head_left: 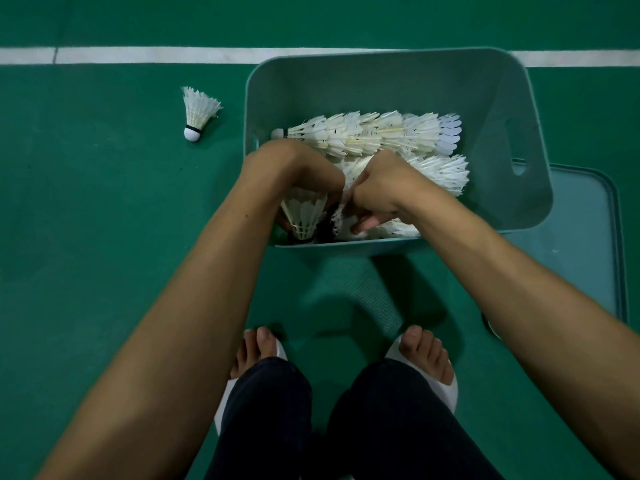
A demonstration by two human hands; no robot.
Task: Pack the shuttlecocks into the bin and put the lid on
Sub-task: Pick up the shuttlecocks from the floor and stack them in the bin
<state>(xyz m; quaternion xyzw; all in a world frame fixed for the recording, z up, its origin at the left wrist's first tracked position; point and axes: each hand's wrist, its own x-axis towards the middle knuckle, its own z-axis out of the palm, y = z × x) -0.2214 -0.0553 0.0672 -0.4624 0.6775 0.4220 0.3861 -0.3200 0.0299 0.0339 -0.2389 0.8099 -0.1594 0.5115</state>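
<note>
A teal plastic bin (pixel 485 98) stands on the green court floor in front of me. Inside lie stacked rows of white feather shuttlecocks (pixel 374 133), with a second row (pixel 440 171) nearer me. Both hands are down in the bin's near left corner. My left hand (pixel 294 168) is closed around a white shuttlecock (pixel 304 213) held cork down. My right hand (pixel 377 188) grips the end of a shuttlecock stack (pixel 341 216) beside it. One loose shuttlecock (pixel 197 110) stands on the floor to the left of the bin. The teal lid (pixel 581 237) lies flat on the floor at the right, partly under the bin.
A white court line (pixel 138 55) runs across the floor behind the bin. My feet in white sandals (pixel 446 386) and dark trouser legs (pixel 346 427) are just in front of the bin. Green floor surrounds everything.
</note>
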